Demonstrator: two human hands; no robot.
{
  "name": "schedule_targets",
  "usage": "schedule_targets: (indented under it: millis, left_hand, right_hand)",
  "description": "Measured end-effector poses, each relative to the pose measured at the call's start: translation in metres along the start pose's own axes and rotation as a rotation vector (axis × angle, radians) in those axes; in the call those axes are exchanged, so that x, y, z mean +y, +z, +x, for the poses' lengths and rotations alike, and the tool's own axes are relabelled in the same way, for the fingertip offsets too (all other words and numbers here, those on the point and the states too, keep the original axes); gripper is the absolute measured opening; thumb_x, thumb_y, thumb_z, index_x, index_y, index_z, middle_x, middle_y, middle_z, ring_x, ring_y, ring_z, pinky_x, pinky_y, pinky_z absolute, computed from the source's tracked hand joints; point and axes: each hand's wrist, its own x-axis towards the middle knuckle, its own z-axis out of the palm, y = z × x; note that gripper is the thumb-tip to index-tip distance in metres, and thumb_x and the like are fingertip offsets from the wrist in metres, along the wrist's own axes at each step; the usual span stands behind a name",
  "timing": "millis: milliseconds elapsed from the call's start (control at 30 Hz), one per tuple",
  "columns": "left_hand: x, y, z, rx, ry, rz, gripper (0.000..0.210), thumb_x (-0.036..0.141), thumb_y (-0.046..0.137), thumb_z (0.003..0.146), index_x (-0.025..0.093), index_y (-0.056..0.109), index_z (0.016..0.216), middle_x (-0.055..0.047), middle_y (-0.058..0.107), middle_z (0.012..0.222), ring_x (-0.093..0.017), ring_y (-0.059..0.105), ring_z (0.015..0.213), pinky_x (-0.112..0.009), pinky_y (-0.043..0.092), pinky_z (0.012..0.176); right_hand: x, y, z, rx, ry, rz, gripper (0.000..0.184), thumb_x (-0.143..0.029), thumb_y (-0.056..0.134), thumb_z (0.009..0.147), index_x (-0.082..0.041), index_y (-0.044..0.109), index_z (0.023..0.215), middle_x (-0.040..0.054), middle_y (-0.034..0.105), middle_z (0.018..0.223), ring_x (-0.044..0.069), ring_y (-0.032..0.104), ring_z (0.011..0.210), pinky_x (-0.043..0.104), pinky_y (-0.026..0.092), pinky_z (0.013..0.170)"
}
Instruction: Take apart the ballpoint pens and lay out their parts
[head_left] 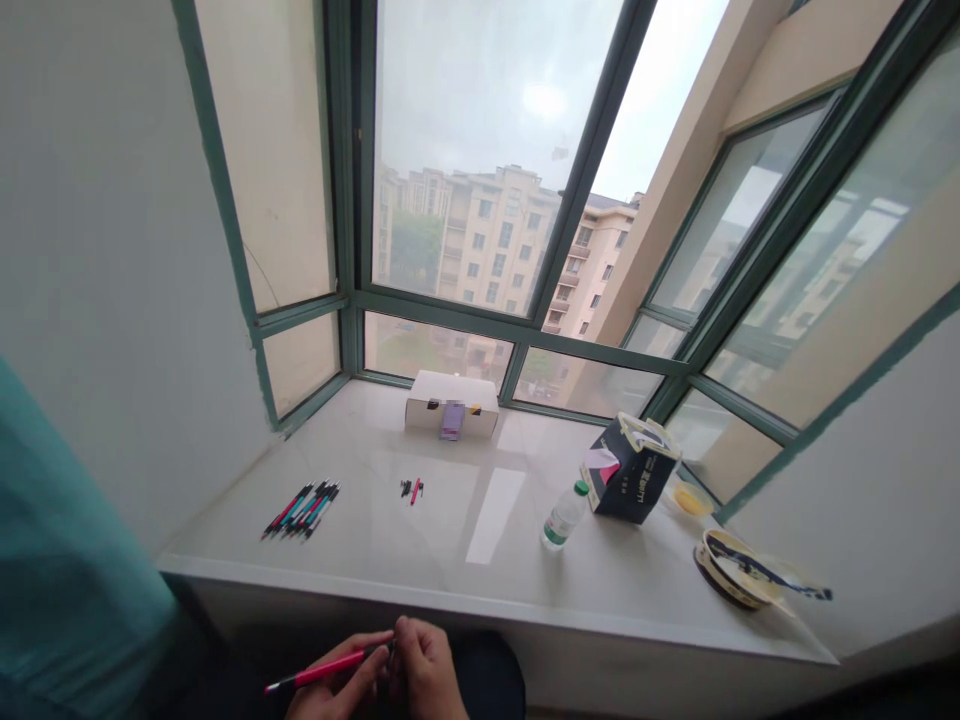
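Note:
Below the sill's front edge, my left hand (337, 680) is closed around a red pen (330, 669) with a black grip, its white-and-dark end pointing left. My right hand (427, 668) is pinched at the pen's other end, close against the left fingers. What the right fingertips grip is hidden and too small to make out. On the white sill beyond lies a row of several pens (301, 510) in red, blue, black and white. A small group of pen parts (412, 490), one of them red, lies to the right of the row.
A white box (451, 400) with a purple packet (452, 421) against its front stands by the window. To the right are a water bottle (564, 516) with a green cap, a dark tissue box (631, 468) and a round tape-like roll (739, 570). A teal curtain (67, 580) hangs at left.

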Motion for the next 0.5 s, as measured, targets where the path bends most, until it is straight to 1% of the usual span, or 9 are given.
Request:
schedule_targets:
  millis: [67,100,167,267,367,433,500]
  left_hand:
    - [-0.003,-0.003,0.008,0.034,0.017,-0.018,0.052,0.063,0.071,0.063,0.019,0.075,0.089,-0.004,0.069,0.072,-0.02,0.06,0.065,-0.028,0.05,0.061]
    - [-0.005,-0.004,0.015,0.029,0.017,-0.025,0.052,0.063,0.072,0.063,0.018,0.075,0.088,-0.003,0.068,0.069,-0.019,0.059,0.064,-0.028,0.049,0.06]
    - [-0.008,-0.004,0.037,0.043,0.04,-0.04,0.051,0.062,0.072,0.063,0.016,0.074,0.085,-0.002,0.066,0.065,-0.017,0.057,0.06,-0.026,0.047,0.058]
    - [-0.012,0.002,0.087,0.039,0.04,-0.065,0.051,0.063,0.071,0.064,0.014,0.072,0.081,-0.001,0.062,0.062,-0.013,0.051,0.054,-0.024,0.041,0.051]
    - [-0.019,0.014,0.14,0.014,0.032,-0.096,0.052,0.06,0.072,0.065,0.012,0.07,0.085,-0.002,0.062,0.067,-0.01,0.049,0.052,-0.021,0.036,0.047]
    - [-0.025,0.021,0.171,-0.02,0.076,-0.093,0.049,0.056,0.072,0.066,0.012,0.07,0.088,-0.001,0.062,0.066,-0.01,0.049,0.052,-0.021,0.036,0.047]
    - [-0.03,0.026,0.196,-0.057,0.128,-0.087,0.046,0.054,0.071,0.069,0.012,0.071,0.089,-0.001,0.063,0.065,-0.01,0.05,0.053,-0.021,0.038,0.048]
  right_hand:
    - [0.002,0.004,0.01,-0.016,-0.034,0.016,0.06,-0.073,0.049,0.081,-0.016,0.052,0.063,-0.0019,0.047,0.049,0.008,0.038,0.042,0.021,0.028,0.042]
    - [0.002,0.005,0.018,-0.017,-0.056,0.013,0.059,-0.071,0.048,0.083,-0.015,0.053,0.065,-0.0019,0.047,0.05,0.008,0.038,0.043,0.021,0.029,0.043]
    - [0.003,0.004,0.04,-0.005,-0.108,-0.021,0.058,-0.068,0.047,0.086,-0.015,0.054,0.064,-0.0013,0.049,0.051,0.009,0.041,0.046,0.022,0.032,0.047]
    - [0.003,-0.007,0.084,0.064,-0.125,-0.057,0.058,-0.07,0.048,0.083,-0.017,0.05,0.06,-0.0032,0.045,0.046,0.009,0.039,0.043,0.023,0.031,0.045]
    - [0.007,-0.024,0.128,0.129,-0.141,-0.056,0.057,-0.07,0.048,0.083,-0.018,0.049,0.059,-0.004,0.044,0.044,0.01,0.039,0.042,0.023,0.031,0.045]
    - [0.012,-0.037,0.153,0.16,-0.149,-0.065,0.055,-0.067,0.048,0.084,-0.018,0.049,0.059,-0.004,0.044,0.044,0.01,0.039,0.042,0.023,0.031,0.045]
    - [0.018,-0.049,0.173,0.165,-0.151,-0.077,0.054,-0.065,0.048,0.085,-0.018,0.049,0.06,-0.0037,0.045,0.046,0.01,0.039,0.043,0.023,0.031,0.046]
